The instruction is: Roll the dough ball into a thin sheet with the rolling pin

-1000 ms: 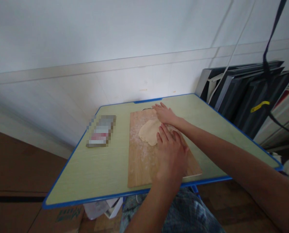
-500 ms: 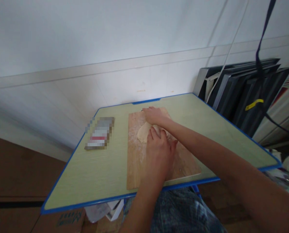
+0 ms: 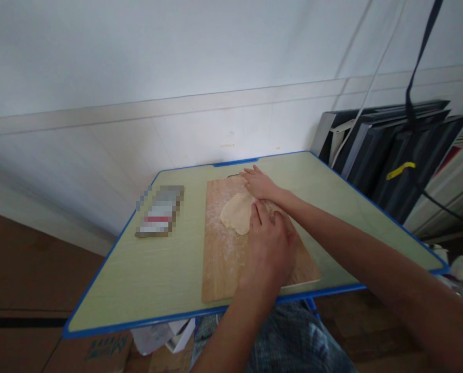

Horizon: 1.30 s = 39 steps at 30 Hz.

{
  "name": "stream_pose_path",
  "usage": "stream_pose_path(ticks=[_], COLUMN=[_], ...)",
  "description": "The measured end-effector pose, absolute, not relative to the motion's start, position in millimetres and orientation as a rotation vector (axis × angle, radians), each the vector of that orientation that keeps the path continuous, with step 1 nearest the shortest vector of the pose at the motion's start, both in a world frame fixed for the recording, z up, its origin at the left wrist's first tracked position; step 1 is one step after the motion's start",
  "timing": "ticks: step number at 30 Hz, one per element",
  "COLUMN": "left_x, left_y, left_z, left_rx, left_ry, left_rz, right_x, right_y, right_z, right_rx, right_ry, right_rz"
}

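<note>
A flattened, pale piece of dough [image 3: 235, 213] with an uneven edge lies on a floured wooden board [image 3: 219, 280]. My left hand [image 3: 268, 243] reaches in from the near side, its outstretched fingertips at the dough's right edge. Its palm is turned down, so whatever lies beneath is hidden. Beyond it, my right hand [image 3: 259, 184] rests by the far right edge of the dough, fingers extended and a little spread over the upper part of the board. Its wrist passes close above the left fingertips.
The board lies on a pale green table [image 3: 169, 274] with a blue rim. A blurred flat item [image 3: 161, 212] sits to the left. Behind is a white wall [image 3: 200, 124]; dark flat panels [image 3: 390, 150] lean at the right, where a dark strap [image 3: 414, 83] hangs.
Both hands have shifted right, away from the middle of the dough, uncovering more of it. The right fingers are more spread. The view has shifted slightly.
</note>
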State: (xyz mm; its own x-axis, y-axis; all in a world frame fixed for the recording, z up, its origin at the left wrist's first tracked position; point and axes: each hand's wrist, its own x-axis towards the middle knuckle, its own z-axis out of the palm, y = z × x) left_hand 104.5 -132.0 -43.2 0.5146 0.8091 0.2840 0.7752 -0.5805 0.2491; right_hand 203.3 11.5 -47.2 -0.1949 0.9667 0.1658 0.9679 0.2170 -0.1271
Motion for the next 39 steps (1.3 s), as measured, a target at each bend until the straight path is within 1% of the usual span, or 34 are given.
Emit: stream_pose_path(ticks=[7, 12, 18, 23, 31, 34, 39], left_x=[71, 84, 108, 97, 81, 94, 114], left_y=[-119, -123, -134, -131, -120, -128, -139], left_z=[-42, -43, -40, -38, -37, -40, -43], left_rx=[2.54, 2.648, 2.689, 2.626, 2.608, 2.733, 2.835], left_ry=[1.373, 1.487, 1.479, 1.45, 1.533, 1.526, 1.531], left_rz=[0.619, 0.569, 0.474, 0.511, 0.46, 0.451, 0.415], right_x=[162, 173, 198, 192, 168, 182, 207], right_y=[14, 11, 7, 8, 9, 4, -3], right_z=[-37, -39, -44, -43, -38, -41, -45], right_rx=[-1.858, -1.839, -1.788, -1.81, -1.853, -1.851, -1.943], right_ry=[-2.277, -2.254, -2.307, -2.323, -2.245, -2.232, -2.098], right_rz=[0.031, 0.017, -0.034, -0.045, -0.015, 0.026, 0.18])
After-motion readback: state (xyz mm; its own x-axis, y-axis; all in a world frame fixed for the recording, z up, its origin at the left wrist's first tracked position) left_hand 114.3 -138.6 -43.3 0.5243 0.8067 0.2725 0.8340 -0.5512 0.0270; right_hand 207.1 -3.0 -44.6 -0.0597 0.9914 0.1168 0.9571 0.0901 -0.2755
